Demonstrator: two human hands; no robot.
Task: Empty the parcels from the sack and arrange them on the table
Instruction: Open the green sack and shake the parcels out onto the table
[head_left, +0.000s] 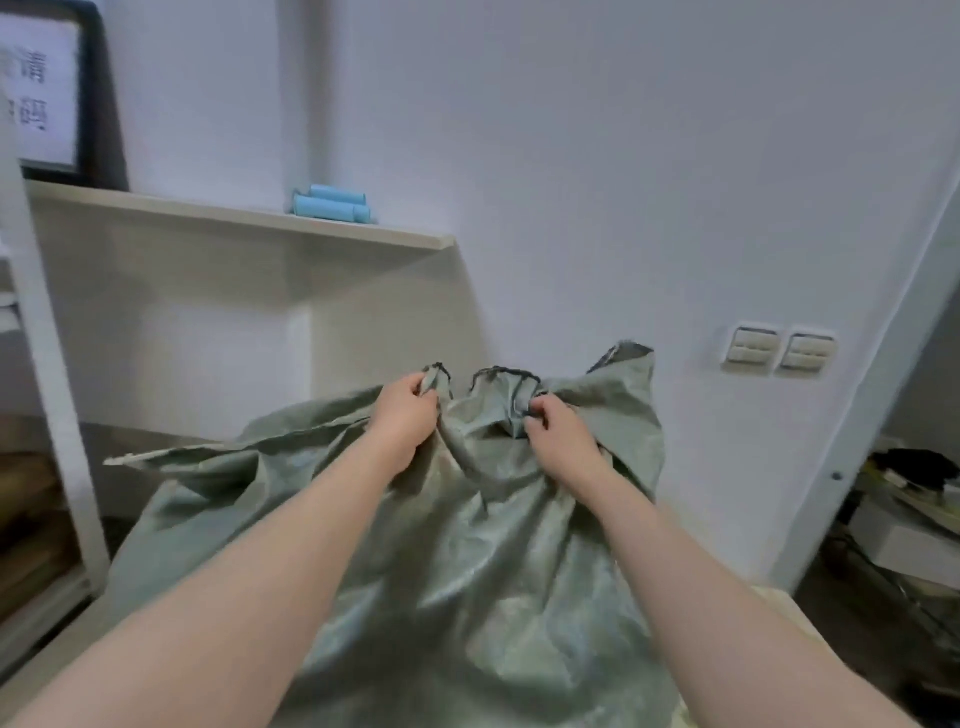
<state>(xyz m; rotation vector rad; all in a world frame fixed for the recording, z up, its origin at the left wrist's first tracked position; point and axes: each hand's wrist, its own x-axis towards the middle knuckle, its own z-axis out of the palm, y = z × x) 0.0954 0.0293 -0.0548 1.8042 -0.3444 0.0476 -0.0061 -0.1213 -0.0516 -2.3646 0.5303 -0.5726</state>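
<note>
The left hand (408, 410) is holding the far hem of the grey-green sack (467, 561) in a tight grip, and the right hand (561, 431) is clutching the bunched hem just beside it. The sack is lying crumpled under both forearms, its left edge reaching under the shelf (234, 218).

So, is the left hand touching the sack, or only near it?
Touching. The head view shows the left hand pinching bunched fabric at the top edge of the sack.

The sack (467, 545) held by the left hand (408, 410) and right hand (558, 431) is creased woven cloth with a faint sheen. Beyond the left hand, the shelf (234, 218) looks matt pale wood.
</note>
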